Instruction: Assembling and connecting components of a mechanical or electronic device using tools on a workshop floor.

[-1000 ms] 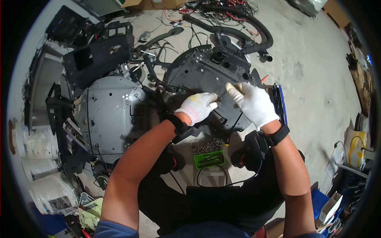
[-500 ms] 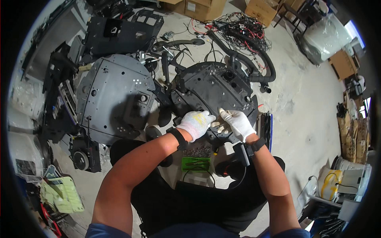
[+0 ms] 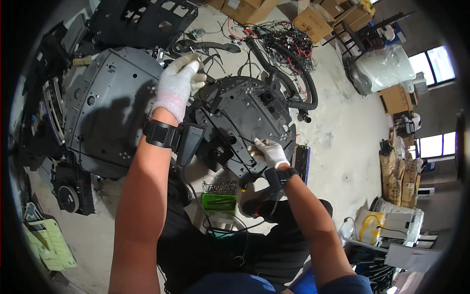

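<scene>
My left hand [image 3: 177, 81], in a white glove, is raised between a grey rounded metal plate [image 3: 117, 88] and a dark rounded chassis [image 3: 240, 110]. Its fingers are curled, and a small pale metal tip shows just above them; what they hold, if anything, I cannot make out. My right hand [image 3: 270, 152], also gloved, is low over the near right part of the dark chassis. Thumb and fingers are pinched together there, and anything between them is too small to name. A black strap with a box is on each wrist.
Below the chassis lie a green tray [image 3: 219, 203] with tools and a pile of small screws [image 3: 221, 186]. Tangled wires [image 3: 286, 46] and a black hose [image 3: 309, 88] lie beyond it. A black unit with a round wheel [image 3: 68, 198] stands at the left.
My left hand has left the right one and gone up and to the left, away from the chassis front. My right hand stays by the chassis. The whole view has shifted.
</scene>
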### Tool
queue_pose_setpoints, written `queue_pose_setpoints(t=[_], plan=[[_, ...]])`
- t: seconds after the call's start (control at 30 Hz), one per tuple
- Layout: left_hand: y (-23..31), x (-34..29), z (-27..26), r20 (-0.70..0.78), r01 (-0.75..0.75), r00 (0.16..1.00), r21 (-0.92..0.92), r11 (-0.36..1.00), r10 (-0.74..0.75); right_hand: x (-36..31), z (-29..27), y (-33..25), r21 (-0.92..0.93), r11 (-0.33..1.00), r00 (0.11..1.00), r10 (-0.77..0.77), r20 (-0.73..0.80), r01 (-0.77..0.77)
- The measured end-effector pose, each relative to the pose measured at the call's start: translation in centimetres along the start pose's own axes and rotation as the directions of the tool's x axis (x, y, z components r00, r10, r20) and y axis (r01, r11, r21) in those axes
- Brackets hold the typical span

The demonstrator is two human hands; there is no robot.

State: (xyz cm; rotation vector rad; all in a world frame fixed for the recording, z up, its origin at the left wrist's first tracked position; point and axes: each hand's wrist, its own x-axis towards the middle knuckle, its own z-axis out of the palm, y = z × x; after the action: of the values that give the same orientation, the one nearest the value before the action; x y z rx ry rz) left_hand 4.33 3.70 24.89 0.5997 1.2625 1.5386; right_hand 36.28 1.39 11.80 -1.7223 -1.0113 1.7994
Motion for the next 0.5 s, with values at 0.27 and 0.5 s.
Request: queue_pose_setpoints(t=[0.27,0.5], plan=[[2.0,1.4,-2.7,-0.188,-0.121,0.977,-0.094,0.988,0.102,9.3,6.5,-1.3,-0.548,0.828,0.986,-0.161,-0.031,0.118],[3.0,2.3,-3.6,-0.310,-0.193,0.938,-0.089,0.977,0.157,13.1,9.1,-2.6,-0.775,0.592,0.958,-0.282,0.058,0.222]])
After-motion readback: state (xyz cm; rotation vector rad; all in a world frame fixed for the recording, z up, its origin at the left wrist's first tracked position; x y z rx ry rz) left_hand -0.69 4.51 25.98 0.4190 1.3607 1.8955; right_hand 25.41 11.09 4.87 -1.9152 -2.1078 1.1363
